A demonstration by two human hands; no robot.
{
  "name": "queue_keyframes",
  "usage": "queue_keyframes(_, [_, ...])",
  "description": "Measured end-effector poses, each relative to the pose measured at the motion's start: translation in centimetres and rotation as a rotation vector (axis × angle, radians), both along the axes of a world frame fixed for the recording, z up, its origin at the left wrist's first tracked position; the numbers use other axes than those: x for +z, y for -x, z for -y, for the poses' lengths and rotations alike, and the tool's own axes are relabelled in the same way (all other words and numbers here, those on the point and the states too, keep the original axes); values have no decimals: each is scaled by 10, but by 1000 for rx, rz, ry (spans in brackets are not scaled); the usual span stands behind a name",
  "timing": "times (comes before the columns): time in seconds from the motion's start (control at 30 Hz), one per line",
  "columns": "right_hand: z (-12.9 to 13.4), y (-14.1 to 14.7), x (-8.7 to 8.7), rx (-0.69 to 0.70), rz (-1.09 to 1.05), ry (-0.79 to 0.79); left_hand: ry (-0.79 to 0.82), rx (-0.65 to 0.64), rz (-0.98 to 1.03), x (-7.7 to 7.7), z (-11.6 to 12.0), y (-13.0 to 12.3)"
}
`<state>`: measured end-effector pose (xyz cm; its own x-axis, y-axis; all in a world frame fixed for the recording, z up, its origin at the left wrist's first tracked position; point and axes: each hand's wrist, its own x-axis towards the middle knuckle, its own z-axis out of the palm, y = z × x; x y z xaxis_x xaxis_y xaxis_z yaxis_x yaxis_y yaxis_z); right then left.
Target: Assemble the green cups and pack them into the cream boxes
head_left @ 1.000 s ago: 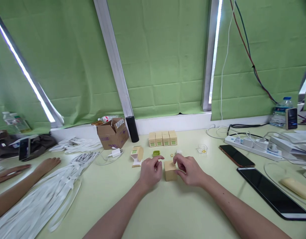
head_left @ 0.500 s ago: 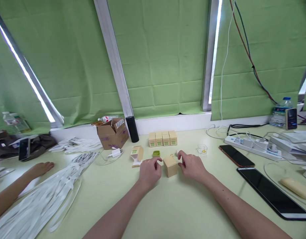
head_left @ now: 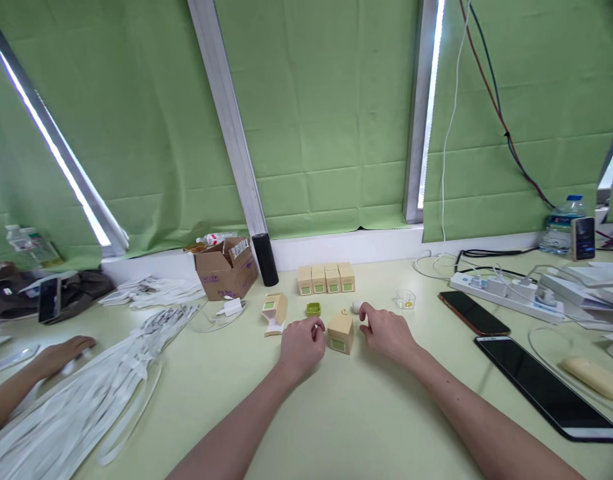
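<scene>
A small kraft cardboard box (head_left: 340, 333) with a green window on its front stands upright between my hands. My left hand (head_left: 301, 343) rests just left of it, fingers loosely curled, thumb and index a little apart, with nothing visible in them. On the other side, my right hand (head_left: 386, 330) has its index finger and thumb apart, also holding nothing visible and slightly clear of the box. Behind the box lie a green square tray (head_left: 313, 309), a small yellow ring-like piece (head_left: 344, 311) and a small white cylindrical piece (head_left: 357, 307), partly beside my right fingers.
Several matching boxes (head_left: 325, 279) stand in a row behind. An opened box (head_left: 274, 310) lies left; a clear container (head_left: 405, 299) is right. Phones, a power strip (head_left: 504, 293) and cables occupy the right side. White straps (head_left: 86, 393) and another person's hand (head_left: 69, 352) are left.
The small box has turned, so its green window now faces me. My right hand has drawn slightly right, away from it. The other person's hand at left has shifted left and down.
</scene>
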<state>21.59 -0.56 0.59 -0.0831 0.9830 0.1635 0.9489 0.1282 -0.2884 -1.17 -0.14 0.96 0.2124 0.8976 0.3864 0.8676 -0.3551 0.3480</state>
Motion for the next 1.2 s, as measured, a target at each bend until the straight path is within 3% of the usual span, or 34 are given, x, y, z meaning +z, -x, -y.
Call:
queue_keyframes(0.13, [1,3,-5,63,6,50,18,-35,4,-2,1,-1])
queue_keyframes(0.37, [2,5,-6,45,10,9,15,-91,14,-2,3,-2])
queue_keyframes(0.57, [4,6,-8,178,-42,4,6,-128,5,-5,2,-1])
queue_keyframes(0.73, [3,4,-5,143,-111,-8,9,-58,-3,-5,0,0])
queue_keyframes(0.97, [10,6,-6,311,-411,-1,36,-49,-40,-4,1,-2])
queue_keyframes(1.2, [13,16,-11,313,-481,-28,18,13,-69,-2,2,-2])
